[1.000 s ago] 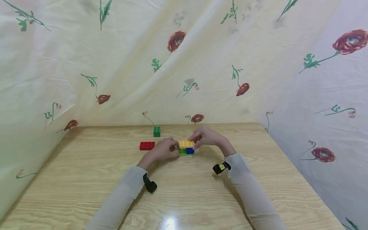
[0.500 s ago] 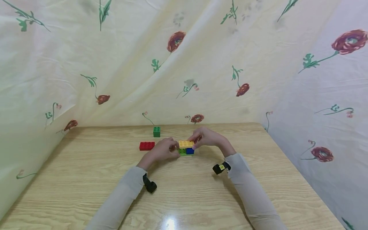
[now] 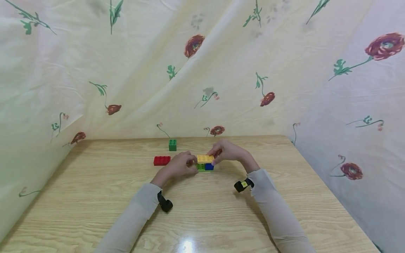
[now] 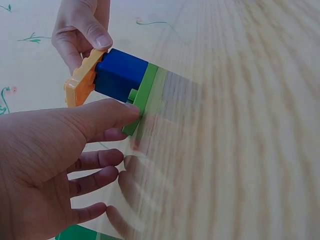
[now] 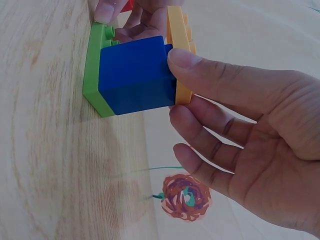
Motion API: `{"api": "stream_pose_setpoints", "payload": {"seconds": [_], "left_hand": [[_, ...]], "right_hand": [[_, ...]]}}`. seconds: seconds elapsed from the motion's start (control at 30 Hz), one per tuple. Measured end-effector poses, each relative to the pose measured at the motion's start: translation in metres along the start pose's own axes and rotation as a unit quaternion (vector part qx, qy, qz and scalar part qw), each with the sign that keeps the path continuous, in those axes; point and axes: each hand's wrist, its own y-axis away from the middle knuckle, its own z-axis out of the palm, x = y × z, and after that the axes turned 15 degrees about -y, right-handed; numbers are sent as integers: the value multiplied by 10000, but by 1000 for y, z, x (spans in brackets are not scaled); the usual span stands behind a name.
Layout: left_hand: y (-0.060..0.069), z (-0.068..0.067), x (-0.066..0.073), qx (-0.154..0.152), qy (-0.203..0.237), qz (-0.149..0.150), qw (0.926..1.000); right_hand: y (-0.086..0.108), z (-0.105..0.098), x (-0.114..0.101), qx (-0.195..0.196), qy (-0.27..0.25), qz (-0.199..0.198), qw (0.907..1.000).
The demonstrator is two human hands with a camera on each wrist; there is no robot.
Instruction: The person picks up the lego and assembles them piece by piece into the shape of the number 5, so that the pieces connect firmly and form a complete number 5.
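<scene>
- The yellow plate [image 3: 204, 159] sits above the blue brick [image 5: 135, 75], which stands on the right end of the light green plate [image 4: 146, 92]; this small stack is on the table [image 3: 196, 207], toward its far edge.
- A little of the blue studs shows beneath the yellow plate, so the two look not fully pressed together.
- All three pieces look like hard moulded plastic: probably light, stiff and hard to break, with smooth sides on which dry fingers should grip well enough.
- The yellow plate reaches out over the left end of the green one with nothing under it there, so pushing on that overhang would likely tip it; pressure straight above the blue brick seems safer.
- Good holds, I judge, are the long edges of the yellow plate near the blue brick, and the bare studded end of the green plate for steadying.
- The right hand [image 3: 230, 150] pinches the right end of the yellow plate, thumb on the near edge, fingers behind, wrist bent inward from the right.
- The left hand [image 3: 181, 164] has thumb and forefinger closed on the green plate's left end; its other fingers spread loosely near the tabletop.
- Both forearms reach forward and converge on the stack.
- The red brick [image 3: 162, 161] lies just beside the left hand, the dark green brick [image 3: 172, 145] farther back.
</scene>
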Motion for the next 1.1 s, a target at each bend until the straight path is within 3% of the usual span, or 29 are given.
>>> {"api": "stream_pose_setpoints", "payload": {"seconds": [0.17,1.1], "left_hand": [[0,0,0,-6,11,25,10000],[3,-2,2,-67,106,-18,9999]], "right_hand": [[-1,1,0,108,-42,256,9996],[-2,4,-2,333,23,387,9987]]}}
